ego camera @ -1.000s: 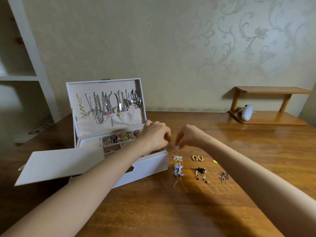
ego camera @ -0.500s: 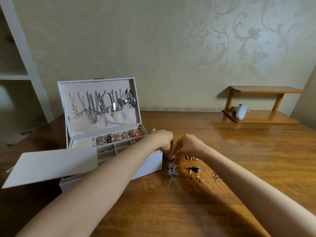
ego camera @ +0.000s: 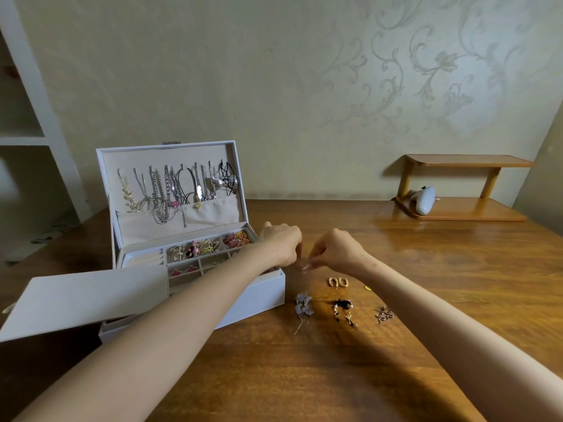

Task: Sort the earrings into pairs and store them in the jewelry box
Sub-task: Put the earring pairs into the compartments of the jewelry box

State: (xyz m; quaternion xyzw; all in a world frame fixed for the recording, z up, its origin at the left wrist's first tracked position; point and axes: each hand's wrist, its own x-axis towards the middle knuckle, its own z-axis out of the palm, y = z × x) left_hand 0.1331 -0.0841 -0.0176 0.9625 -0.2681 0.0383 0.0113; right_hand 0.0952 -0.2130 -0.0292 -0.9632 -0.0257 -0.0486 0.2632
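A broad wooden bench (ego camera: 426, 269) carried everything. On its left part stood the white jewelry box (ego camera: 253, 296), its lid (ego camera: 170, 153) upright and open, with a row of necklaces (ego camera: 173, 187) hanging inside the lid above a fabric pocket. The box's top tray was split into small compartments; several in the back row held earrings, and a red star-shaped pair (ego camera: 182, 271) lay in one nearer the front. A flat white panel (ego camera: 85, 296) rested across the box's left front corner and jutted out to the left. At the far right of the bench stood a small wooden rack (ego camera: 466, 161) with a white object (ego camera: 425, 200) on its lower board.

Both forearms reached in from the near edge. The left hand (ego camera: 281, 245) hovered over the box's right end, the right hand (ego camera: 338, 252) just beside it above the bench. The fingers of both were curled and their tips nearly met; I cannot tell whether they pinched anything.

Loose earrings lay on the bench right of the box: blue flower earrings (ego camera: 303, 304) nearest it, then black-and-gold earrings (ego camera: 342, 309), then silvery earrings (ego camera: 384, 314). Gold oval earrings (ego camera: 338, 282) lay side by side behind these, with a tiny yellow piece (ego camera: 368, 288) to their right.
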